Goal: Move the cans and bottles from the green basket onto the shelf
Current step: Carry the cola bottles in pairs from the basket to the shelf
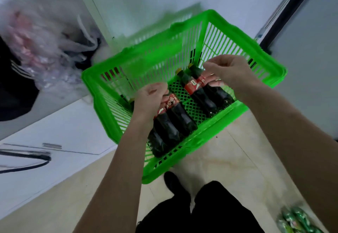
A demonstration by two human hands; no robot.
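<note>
Green basket (237, 37) at frame centre, on the floor. Left hand (150, 97) fingers curled round the necks of dark bottles (172, 125), lower left inside the basket. Right hand (228, 70) grasping a second pair (206, 93) by their labelled shoulders, upper right. Blurred plastic bags (36, 50), probably, upper left. Green cans (296, 221) lower right.

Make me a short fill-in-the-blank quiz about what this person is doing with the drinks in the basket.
1. The dark cola bottles lie in a basket coloured ____.
2. The labels on the bottles are ____.
3. The left hand grips bottles near the basket's left side, while the ____ hand grips the pair farther right.
4. The basket stands on the ____.

Missing words: green; red; right; floor
</note>
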